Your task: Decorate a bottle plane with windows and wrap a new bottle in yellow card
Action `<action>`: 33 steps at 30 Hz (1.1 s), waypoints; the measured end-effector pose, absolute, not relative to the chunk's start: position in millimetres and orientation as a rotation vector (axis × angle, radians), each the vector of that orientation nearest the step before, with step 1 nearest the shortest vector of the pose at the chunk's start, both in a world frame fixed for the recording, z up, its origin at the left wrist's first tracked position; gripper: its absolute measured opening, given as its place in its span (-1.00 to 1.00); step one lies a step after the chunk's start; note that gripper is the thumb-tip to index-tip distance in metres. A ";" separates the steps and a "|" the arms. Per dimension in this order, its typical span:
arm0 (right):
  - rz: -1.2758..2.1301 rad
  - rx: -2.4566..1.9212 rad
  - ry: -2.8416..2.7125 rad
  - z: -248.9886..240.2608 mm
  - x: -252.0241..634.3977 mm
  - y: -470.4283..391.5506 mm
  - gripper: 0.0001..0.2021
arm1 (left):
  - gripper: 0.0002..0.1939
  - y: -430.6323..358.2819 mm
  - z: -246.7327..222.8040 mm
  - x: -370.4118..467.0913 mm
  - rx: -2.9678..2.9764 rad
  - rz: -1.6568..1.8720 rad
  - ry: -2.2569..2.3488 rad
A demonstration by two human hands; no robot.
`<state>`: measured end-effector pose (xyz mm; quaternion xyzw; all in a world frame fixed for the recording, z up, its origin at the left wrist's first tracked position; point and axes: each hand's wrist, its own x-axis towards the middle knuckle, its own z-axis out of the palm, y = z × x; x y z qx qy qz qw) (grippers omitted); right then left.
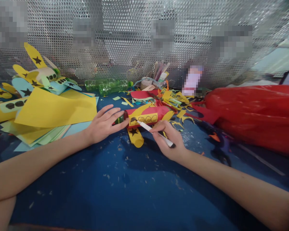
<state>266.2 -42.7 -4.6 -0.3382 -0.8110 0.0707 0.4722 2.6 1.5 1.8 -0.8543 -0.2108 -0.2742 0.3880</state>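
Observation:
A toy airplane (162,113) made from a green bottle wrapped in red paper lies on its side on the blue table. It has yellow paper wings, one with a black star, and a yellow strip (148,119) with a row of drawn ovals; the leftmost is partly filled in black. My left hand (107,123) holds the airplane at its bottle-neck end, thumb in front and fingers across the top. Pinched in my right hand (170,139) is a white marker (156,133) with a black end, its tip at the ovals.
Left are stacked coloured paper sheets (57,109) and finished paper airplanes (44,75). Green bottles (108,86) lie at the back, near paper scraps (173,96). A large red plastic bag (252,115) fills the right, with dark-handled scissors (220,144) near it. Behind stands a perforated metal panel (125,38).

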 end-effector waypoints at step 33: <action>0.161 -0.831 -1.984 -4.6 266.2 -42.7 -0.87 | -0.62 0.1 2.4 2.6 -2.205 -0.705 -0.538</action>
